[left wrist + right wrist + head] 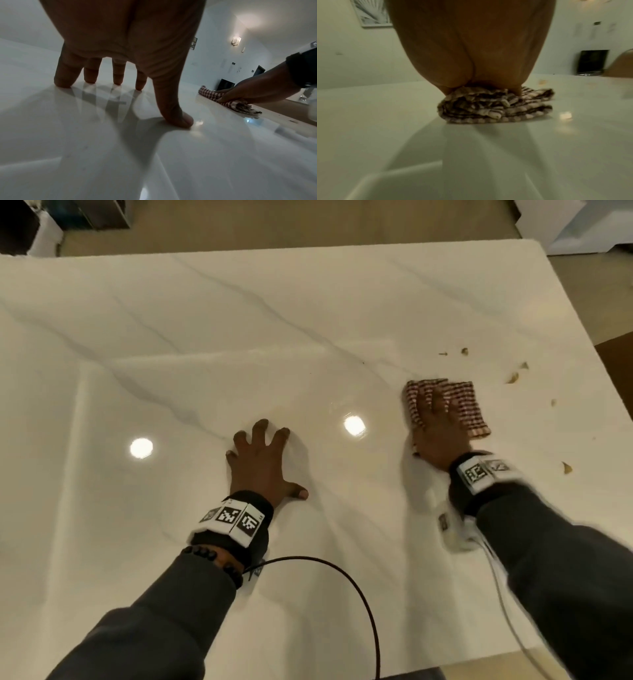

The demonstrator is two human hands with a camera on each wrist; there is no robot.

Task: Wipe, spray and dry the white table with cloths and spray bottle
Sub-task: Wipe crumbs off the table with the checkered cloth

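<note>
Both hands are pressed flat: left hand (262, 462) splayed on the tabletop (205, 337), right hand (435, 429) on the checked cloth (462, 405). Right fingertips are blurred. Crumbs (512, 377) are scattered beside the cloth.

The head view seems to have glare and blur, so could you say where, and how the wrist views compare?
Head view: two lamp glare spots on the table; right hand and cloth motion-blurred. Left wrist view: dim, left hand casts fanned shadows. Right wrist view: soft, greenish.

Dim warm light; two ceiling-lamp glare spots (141, 447) shine on the glossy worktop (308, 320). Right sleeve (565, 559) motion-blurred at 4 o'clock; wrist views dark, edges bent.
</note>
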